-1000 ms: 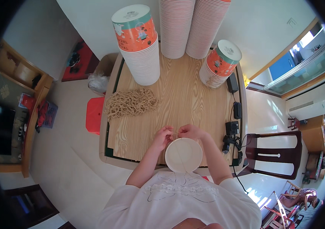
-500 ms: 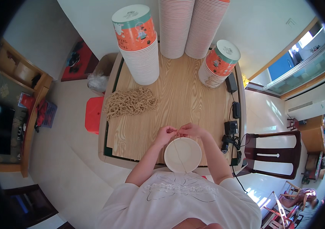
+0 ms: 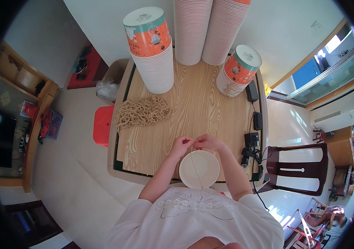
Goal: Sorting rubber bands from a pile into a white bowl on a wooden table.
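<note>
A white paper bucket point(image 3: 209, 167) stands mouth up at the near edge of the table, close against my white shirt. A thin tan cord point(image 3: 196, 169) runs across its mouth from the near side up to my fingers. At the bucket's far rim, my left hand point(image 3: 182, 145) pinches the cord. My right hand point(image 3: 208, 142) is pinched close beside it, its fingertips also on the cord by the rim. The exact hold between the fingertips is too small to make out. Farther left lies a loose heap of tan cords point(image 3: 143, 112).
Stacked upside-down paper buckets point(image 3: 152, 70) rise at the back left, with taller stacks point(image 3: 191, 33) behind and a shorter stack point(image 3: 239, 68) at the back right. Black adapters and cables point(image 3: 251, 139) line the right edge. A red stool point(image 3: 102, 126) and a dark wooden chair point(image 3: 297, 168) flank the table.
The view has shifted very slightly. Both hands stay at the bucket's far rim, with only small finger movement at the cord.
</note>
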Motion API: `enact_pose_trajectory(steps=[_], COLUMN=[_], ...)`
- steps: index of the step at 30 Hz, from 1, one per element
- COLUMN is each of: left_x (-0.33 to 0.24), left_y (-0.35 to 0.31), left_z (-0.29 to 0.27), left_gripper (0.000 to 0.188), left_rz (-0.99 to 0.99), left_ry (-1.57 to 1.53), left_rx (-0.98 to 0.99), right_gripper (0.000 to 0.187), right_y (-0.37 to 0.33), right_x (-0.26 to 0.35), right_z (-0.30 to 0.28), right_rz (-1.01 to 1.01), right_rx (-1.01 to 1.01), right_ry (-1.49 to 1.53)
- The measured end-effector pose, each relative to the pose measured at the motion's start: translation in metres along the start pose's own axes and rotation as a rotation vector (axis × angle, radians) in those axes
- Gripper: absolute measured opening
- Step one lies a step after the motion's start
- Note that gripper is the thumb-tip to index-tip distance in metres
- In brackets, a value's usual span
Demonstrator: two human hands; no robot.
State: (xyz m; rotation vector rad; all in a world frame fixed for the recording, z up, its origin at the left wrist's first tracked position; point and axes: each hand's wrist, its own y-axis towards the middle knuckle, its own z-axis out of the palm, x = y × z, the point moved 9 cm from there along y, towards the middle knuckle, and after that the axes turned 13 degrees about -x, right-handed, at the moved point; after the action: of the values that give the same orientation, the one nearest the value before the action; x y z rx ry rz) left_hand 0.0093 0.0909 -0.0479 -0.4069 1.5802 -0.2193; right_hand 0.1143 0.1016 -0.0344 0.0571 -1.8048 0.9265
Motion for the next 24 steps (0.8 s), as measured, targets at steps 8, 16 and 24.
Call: enact_pose_trajectory(steps=[8,16,24], left_x=[0.006,0.01,0.017], left_y=[-0.002,-0.016,-0.015], left_z=[-0.004,0.007,0.0], left_gripper=[0.005,0.01,0.006], left_rz=[-0.052,-0.211,-0.253], left_ry=[-0.008,0.039,-0.102], left_rx=[-0.032,0.208,0.108], right_gripper=[0.015,0.013,0.014], right_y=[-0.005,0.006,-0.004], right_x=[0.005,-0.011,0.007], right_z=[-0.001,-0.012,0.003], right_rz=[0.01,-0.036,-0.046], right_rx=[-0.043,-0.122,0.001], right_ry=[-0.05,0.014,-0.139])
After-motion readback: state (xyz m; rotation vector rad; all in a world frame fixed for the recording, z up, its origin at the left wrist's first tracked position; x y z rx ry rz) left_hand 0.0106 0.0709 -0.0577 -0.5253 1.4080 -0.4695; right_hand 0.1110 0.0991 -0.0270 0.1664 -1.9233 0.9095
